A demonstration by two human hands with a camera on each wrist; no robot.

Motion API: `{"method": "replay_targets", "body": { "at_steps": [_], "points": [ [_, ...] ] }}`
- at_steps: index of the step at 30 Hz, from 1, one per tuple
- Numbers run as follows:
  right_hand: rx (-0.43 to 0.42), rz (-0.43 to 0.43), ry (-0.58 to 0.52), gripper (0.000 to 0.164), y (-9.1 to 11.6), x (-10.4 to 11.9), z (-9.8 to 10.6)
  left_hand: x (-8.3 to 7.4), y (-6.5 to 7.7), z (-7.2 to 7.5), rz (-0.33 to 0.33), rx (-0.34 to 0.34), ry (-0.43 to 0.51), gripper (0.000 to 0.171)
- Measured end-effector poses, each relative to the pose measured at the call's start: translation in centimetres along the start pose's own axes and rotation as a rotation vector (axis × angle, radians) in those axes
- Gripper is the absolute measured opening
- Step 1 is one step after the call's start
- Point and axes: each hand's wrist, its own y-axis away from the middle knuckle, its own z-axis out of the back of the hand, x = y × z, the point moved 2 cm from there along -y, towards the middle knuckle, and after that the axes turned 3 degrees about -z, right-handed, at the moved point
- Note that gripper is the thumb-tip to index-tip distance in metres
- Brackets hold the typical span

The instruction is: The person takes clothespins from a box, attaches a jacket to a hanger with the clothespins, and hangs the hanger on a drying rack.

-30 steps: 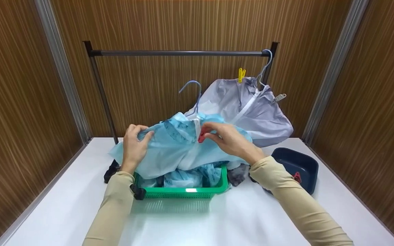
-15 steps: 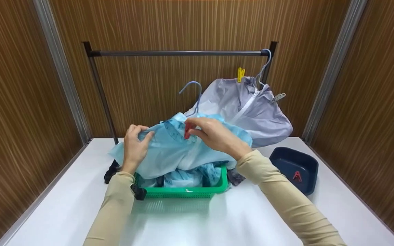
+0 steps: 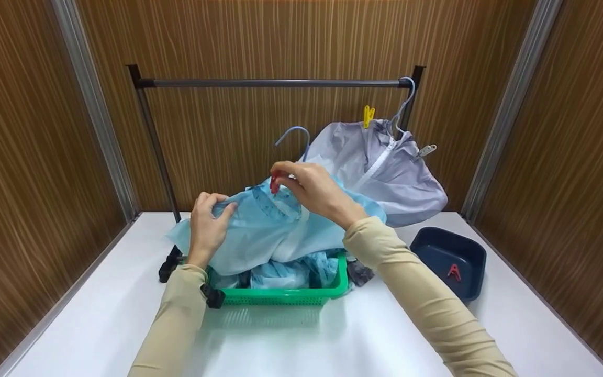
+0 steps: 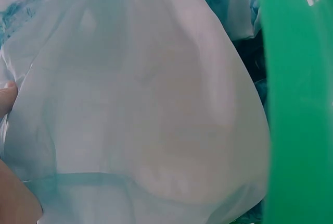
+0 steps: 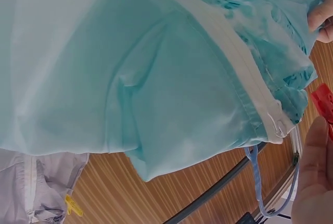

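Observation:
A light blue jacket [image 3: 252, 238] with a white zip [image 5: 229, 41] is draped over a green basket [image 3: 341, 283]. A blue hanger [image 3: 308, 142] rises from its neck, its hook free of the rail. My left hand [image 3: 208, 228] pinches the jacket's left shoulder between thumb and fingers. Between the thumb and fingers of my right hand [image 3: 318, 191] is a red clothespin [image 3: 274, 184], held just above the jacket's collar on the left of the zip. The right wrist view shows the clothespin apart from the cloth.
A black rail [image 3: 275, 83] spans the back. On its right end hangs a lilac jacket [image 3: 411, 188] with a yellow clothespin [image 3: 368, 117] and a grey clothespin [image 3: 427, 151]. A navy tray [image 3: 432, 241] at right holds another red clothespin [image 3: 454, 273]. More clothes fill the basket.
My right hand has carried the red clothespin leftward and up, from beside the zip to above the left of the collar. My left hand keeps its place on the shoulder.

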Motion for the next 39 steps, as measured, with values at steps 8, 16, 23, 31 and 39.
{"method": "replay_targets", "body": {
  "at_steps": [8,16,23,31,39],
  "points": [
    [-0.036,-0.010,0.037,0.017,-1.8,0.4,-1.5,0.0,0.4,-0.1,0.017,0.004,-0.017,0.016],
    [0.028,-0.082,0.050,0.016,-2.9,0.3,-2.1,-0.2,0.2,-0.2,0.021,0.006,-0.003,0.018],
    [0.078,-0.100,0.112,0.017,-3.1,0.1,-2.5,-0.2,0.1,-0.3,0.005,-0.004,0.001,0.015],
    [0.103,-0.093,0.154,0.015,-3.1,-0.1,-3.1,-0.2,0.1,-0.5,-0.017,-0.005,-0.009,0.017],
    [0.115,-0.078,0.182,0.016,-3.1,-0.2,-3.3,-0.2,0.1,-0.5,-0.042,-0.018,-0.016,0.014]
  ]
}}
